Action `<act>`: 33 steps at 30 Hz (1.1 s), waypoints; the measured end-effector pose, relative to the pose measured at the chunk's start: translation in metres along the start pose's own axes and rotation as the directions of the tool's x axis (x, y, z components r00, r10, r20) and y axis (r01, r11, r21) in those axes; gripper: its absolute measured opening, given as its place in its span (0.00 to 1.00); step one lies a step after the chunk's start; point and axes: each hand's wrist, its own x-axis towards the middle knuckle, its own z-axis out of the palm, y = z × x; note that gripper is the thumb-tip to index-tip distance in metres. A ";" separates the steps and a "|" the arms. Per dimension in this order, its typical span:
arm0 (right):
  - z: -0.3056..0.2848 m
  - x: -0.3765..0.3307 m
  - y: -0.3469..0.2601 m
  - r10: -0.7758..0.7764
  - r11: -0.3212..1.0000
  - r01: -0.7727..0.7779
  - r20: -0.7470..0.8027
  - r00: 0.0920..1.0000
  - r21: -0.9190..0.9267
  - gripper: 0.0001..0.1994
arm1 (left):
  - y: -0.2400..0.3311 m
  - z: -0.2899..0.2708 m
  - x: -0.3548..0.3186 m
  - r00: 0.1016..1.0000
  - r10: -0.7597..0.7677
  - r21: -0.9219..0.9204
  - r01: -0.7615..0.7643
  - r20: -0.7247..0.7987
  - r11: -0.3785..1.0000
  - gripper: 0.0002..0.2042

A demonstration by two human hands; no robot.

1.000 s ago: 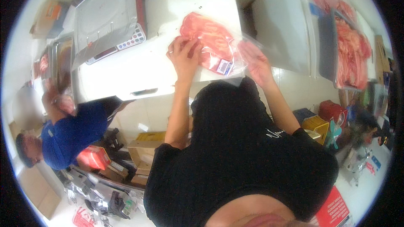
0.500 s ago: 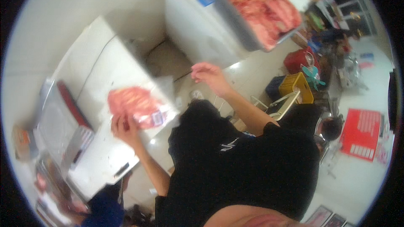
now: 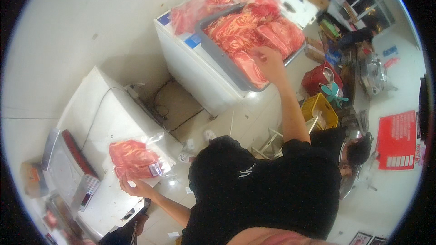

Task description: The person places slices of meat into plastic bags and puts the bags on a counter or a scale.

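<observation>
A clear plastic bag of sliced meat, with a small label at one corner, lies flat on the white surface at the left. At the bag's near edge, my left hand has its fingers bent together on the plastic. My right arm reaches far forward to a grey tray heaped with red and pale marbled meat slices. Over the near right part of that heap, my right hand is closed, its fingers curled down at the meat. What lies inside those fingers is hard to make out.
The tray stands on a white chest freezer beside another bag of meat. Left of my bag is a weighing scale. Cables run over the floor between the surfaces. A yellow crate and a red container stand at right.
My right hand has moved from mid-air over the floor forward and right to the meat in the tray. My left hand has slid to the bag's near edge. The view has shifted.
</observation>
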 end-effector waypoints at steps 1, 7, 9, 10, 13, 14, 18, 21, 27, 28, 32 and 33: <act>-0.009 0.004 0.019 -0.006 0.999 0.003 -0.043 0.999 -0.053 0.12 | 0.007 0.003 -0.005 1.000 -0.010 -0.010 0.010 -0.027 1.000 0.10; -0.058 0.068 0.126 -0.104 0.890 -0.012 -0.229 0.968 -0.456 0.13 | 0.031 0.016 -0.027 0.996 -0.045 -0.050 0.041 -0.074 0.998 0.09; -0.066 0.094 0.143 -0.129 0.882 0.069 -0.098 0.987 -0.466 0.14 | 0.052 0.020 -0.032 0.993 -0.088 -0.042 0.085 -0.075 0.995 0.10; -0.069 0.101 0.150 -0.072 0.875 0.045 -0.038 0.997 -0.482 0.14 | 0.063 0.021 -0.036 0.991 -0.112 -0.038 0.110 -0.074 0.993 0.10; -0.071 0.116 0.150 -0.007 0.842 0.051 0.084 0.996 -0.538 0.14 | 0.083 0.030 -0.042 0.983 -0.165 -0.107 0.155 -0.086 0.982 0.11; -0.071 0.115 0.149 -0.056 0.821 0.103 0.101 0.993 -0.561 0.13 | 0.089 0.034 -0.046 0.973 -0.215 -0.149 0.201 -0.085 0.968 0.12; -0.082 0.118 0.143 -0.051 0.851 0.130 0.167 0.985 -0.509 0.15 | 0.105 0.047 -0.049 0.959 -0.281 -0.212 0.266 -0.042 0.940 0.14; -0.082 0.121 0.165 -0.058 0.736 0.190 0.219 0.974 -0.650 0.13 | 0.106 0.058 -0.048 0.974 -0.227 -0.212 0.219 -0.011 0.952 0.14; -0.075 0.127 0.153 -0.086 0.787 0.167 0.162 0.983 -0.594 0.15 | 0.108 0.064 -0.045 0.986 -0.168 -0.220 0.161 -0.012 0.962 0.16; -0.073 0.131 0.150 -0.041 0.797 0.139 0.177 0.983 -0.587 0.15 | 0.103 0.063 -0.045 0.984 -0.180 -0.219 0.176 0.001 0.960 0.17; -0.078 0.144 0.173 0.053 0.814 0.127 0.291 0.955 -0.566 0.20 | 0.102 0.076 -0.048 0.974 -0.225 -0.219 0.223 0.015 0.950 0.16; -0.071 0.157 0.178 0.026 0.827 0.170 0.340 0.940 -0.535 0.21 | 0.102 0.069 -0.048 0.976 -0.215 -0.224 0.213 0.015 0.951 0.16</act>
